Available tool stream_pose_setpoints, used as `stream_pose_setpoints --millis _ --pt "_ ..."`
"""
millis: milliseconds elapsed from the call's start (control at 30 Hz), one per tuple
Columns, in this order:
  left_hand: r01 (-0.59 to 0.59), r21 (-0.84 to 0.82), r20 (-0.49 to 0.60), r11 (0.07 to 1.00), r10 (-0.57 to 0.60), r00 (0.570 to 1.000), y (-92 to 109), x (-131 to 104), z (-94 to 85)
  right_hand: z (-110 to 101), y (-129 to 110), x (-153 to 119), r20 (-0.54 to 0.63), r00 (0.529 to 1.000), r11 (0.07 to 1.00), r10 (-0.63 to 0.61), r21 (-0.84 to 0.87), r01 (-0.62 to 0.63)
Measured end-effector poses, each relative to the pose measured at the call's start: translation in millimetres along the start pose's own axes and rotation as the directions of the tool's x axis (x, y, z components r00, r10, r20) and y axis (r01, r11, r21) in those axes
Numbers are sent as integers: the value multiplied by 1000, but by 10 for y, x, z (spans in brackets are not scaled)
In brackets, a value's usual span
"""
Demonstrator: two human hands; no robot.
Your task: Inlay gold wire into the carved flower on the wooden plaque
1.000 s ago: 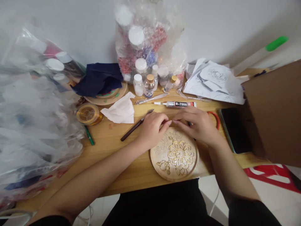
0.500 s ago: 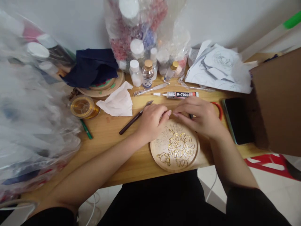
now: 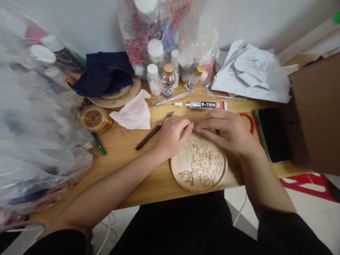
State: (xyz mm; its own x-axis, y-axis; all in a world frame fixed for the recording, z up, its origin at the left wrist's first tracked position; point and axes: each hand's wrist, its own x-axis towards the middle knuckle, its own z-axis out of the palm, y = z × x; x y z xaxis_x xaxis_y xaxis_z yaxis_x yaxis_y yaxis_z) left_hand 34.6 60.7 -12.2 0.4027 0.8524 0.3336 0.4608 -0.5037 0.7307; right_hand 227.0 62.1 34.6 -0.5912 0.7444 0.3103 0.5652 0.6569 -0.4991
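Observation:
My left hand (image 3: pixel 174 136) and my right hand (image 3: pixel 225 129) meet over the far rim of a round wooden plaque (image 3: pixel 180 177). The fingertips of each are pinched close together. Between them a thin strand that looks like gold wire (image 3: pixel 195 129) faintly shows; most of it is hidden by fingers. On the plaque, raised gold outlines form a flower (image 3: pixel 206 163), with pencil lines at the upper left. A dark-handled tool with a metal tip (image 3: pixel 149 137) lies beside my left hand. A B-7000 glue tube (image 3: pixel 208 105) lies just beyond my right hand.
At left are a spool of gold wire (image 3: pixel 95 119), a white tissue (image 3: pixel 134 111) and a green pen (image 3: pixel 99 144). Small bottles (image 3: pixel 168 81) stand at the back. A phone (image 3: pixel 273 134), orange-red scissor handle (image 3: pixel 251 122) and cardboard box (image 3: pixel 318 117) are at right.
The view has shifted slightly, so the table things sit a little further right. Both hands keep their pinched pose over the plaque, with hardly any movement.

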Motion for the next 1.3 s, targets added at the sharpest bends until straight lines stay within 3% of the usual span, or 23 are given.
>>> stream_pose_setpoints --millis 200,1300 --pt "26 56 6 998 -26 1000 7 -2 10 6 -8 10 10 1000 1000 6 5 -6" --pt "10 30 28 999 -11 1000 -10 -3 -4 13 -13 17 23 1000 1000 14 -1 -14"
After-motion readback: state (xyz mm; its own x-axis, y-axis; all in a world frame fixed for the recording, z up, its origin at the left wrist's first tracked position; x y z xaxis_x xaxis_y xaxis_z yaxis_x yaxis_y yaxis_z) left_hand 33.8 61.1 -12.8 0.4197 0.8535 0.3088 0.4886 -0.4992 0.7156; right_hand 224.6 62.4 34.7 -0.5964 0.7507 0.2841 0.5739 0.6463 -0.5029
